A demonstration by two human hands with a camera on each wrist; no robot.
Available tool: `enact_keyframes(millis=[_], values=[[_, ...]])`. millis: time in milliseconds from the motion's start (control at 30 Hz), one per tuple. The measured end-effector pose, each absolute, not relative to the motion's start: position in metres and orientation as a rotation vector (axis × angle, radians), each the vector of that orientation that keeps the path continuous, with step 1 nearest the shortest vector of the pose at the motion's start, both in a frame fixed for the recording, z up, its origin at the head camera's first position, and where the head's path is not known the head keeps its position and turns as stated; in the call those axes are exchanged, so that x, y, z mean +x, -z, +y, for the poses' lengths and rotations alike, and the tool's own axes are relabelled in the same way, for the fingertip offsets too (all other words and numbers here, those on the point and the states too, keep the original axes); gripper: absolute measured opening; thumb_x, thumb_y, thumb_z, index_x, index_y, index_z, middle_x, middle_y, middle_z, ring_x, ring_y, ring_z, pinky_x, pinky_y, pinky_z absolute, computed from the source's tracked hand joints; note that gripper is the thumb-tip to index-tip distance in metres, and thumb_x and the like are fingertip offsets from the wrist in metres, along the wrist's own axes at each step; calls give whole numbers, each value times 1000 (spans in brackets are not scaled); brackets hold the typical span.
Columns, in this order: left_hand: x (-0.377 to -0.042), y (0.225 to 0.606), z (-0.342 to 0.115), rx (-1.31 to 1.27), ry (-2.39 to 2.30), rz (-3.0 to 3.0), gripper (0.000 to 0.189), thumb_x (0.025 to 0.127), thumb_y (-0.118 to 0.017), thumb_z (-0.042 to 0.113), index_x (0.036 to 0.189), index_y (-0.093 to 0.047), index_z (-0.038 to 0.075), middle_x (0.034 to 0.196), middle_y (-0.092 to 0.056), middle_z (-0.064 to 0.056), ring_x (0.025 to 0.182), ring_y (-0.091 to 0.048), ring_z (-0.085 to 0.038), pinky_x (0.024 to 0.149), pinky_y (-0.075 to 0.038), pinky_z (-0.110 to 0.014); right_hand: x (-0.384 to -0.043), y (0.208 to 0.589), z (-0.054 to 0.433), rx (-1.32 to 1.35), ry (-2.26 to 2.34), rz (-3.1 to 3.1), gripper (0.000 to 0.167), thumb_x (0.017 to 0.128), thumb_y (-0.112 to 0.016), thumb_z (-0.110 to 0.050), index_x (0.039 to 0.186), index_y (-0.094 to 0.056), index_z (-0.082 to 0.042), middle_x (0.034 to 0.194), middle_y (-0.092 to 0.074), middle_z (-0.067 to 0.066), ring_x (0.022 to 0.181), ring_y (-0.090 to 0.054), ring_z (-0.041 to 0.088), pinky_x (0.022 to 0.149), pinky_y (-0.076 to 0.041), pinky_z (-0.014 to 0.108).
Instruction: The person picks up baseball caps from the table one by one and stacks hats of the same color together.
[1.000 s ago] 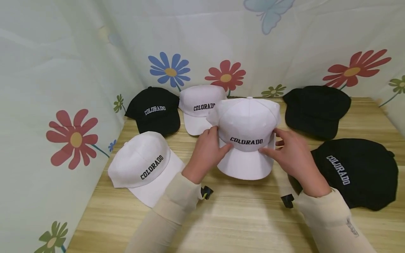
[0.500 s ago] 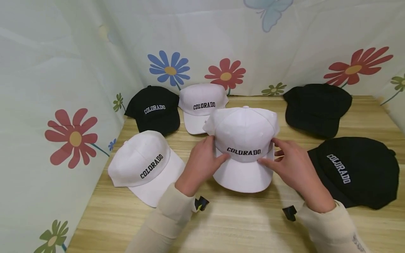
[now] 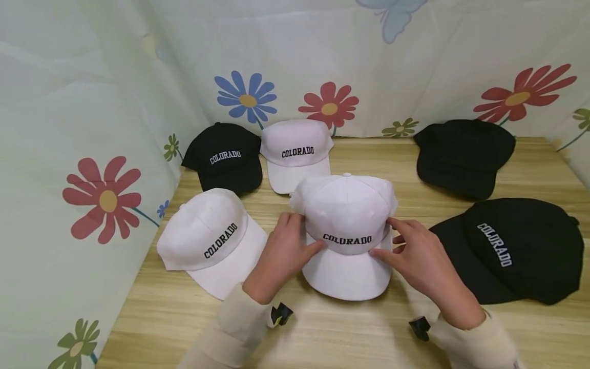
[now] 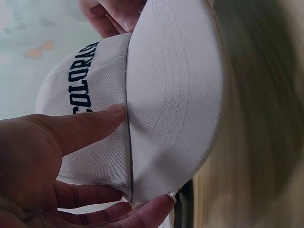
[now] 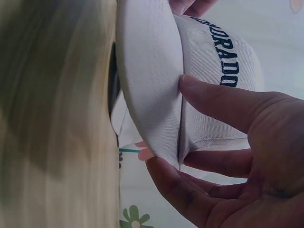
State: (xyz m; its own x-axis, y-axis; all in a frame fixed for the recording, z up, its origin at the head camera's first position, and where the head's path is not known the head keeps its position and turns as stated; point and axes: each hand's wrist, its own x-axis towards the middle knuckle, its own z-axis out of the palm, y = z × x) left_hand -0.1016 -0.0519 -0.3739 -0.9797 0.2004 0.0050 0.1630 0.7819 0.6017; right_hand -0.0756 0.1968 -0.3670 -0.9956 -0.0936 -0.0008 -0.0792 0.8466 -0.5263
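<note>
Pinching a white cap (image 3: 348, 220) by both sides with left hand (image 3: 286, 251) and right hand (image 3: 417, 256), with thumbs at the brim seam, half open around it. Held over mid-worktop (image 3: 350, 338), with brim toward the front edge; brought nearer that edge than a second ago, fully uncovering the lettering on the rear white cap (image 3: 298, 146). Counting three white altogether, including a side white cap (image 3: 207, 230) by the left edge; likewise three black: a back-left-corner cap (image 3: 226, 169), a back-right-corner cap (image 3: 465, 159), a right-edge cap (image 3: 530, 246).
</note>
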Motion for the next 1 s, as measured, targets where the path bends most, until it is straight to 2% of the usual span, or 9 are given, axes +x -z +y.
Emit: enact_keyframes(millis=[633, 1000], values=[[-101, 400, -48, 316, -880, 2876, 67, 82, -75, 41, 129, -53, -2, 114, -56, -15, 101, -59, -29, 88, -50, -45, -77, 385, 198, -150, 785, 2930, 71, 79, -78, -36, 132, -54, 4, 118, -60, 24, 94, -66, 32, 73, -55, 43], [-112, 408, -45, 289, -841, 2862, 63, 84, -73, 41, 126, -54, -3, 114, -54, -15, 93, -60, -30, 86, -50, -44, -85, 396, 198, -150, 793, 2925, 69, 81, -77, -35, 132, -54, 5, 116, -59, 24, 93, -65, 32, 76, -53, 45]])
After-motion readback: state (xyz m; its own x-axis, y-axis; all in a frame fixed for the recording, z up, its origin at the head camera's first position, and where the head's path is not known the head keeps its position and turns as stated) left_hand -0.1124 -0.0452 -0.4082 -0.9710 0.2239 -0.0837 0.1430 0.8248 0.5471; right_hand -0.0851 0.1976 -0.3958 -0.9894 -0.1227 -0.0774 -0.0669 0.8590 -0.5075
